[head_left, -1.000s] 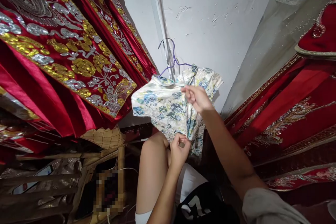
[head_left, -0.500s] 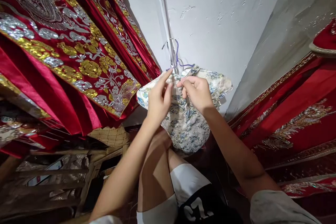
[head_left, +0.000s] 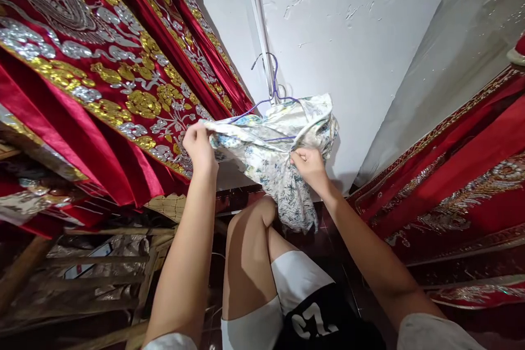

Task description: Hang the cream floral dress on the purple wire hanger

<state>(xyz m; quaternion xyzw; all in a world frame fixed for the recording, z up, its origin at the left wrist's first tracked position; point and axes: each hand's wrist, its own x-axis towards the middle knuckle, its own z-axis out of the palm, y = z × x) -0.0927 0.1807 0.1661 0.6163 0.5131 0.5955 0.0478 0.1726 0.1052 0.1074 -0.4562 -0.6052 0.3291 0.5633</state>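
A white blouse (head_left: 262, 167) with a blue and green floral print hangs from a purple wire hanger (head_left: 275, 77). Its neck gapes, and the hanger's lower bar shows inside. My left hand (head_left: 200, 145) pinches the blouse's shoulder or sleeve edge, drawn out to the left past the hanger's end. My right hand (head_left: 307, 167) grips the front near the bottom of the neck opening, gathering the cloth into folds. The hanger's hook catches at a metal rail (head_left: 259, 27) on the white wall. Below the hands, the blouse's hem hangs near my knee.
Red garments with gold and silver sequins (head_left: 151, 104) hang close on the left. More red embroidered cloth (head_left: 459, 186) is on the right, beside a translucent plastic sheet (head_left: 430, 54). A wooden rack (head_left: 102, 284) holding a phone (head_left: 88, 261) stands at the lower left.
My left hand has moved left and down, stretching the blouse's shoulder outward. My right hand has gone slightly lower, pulling the neck open. The hanger's lower bar has come into view.
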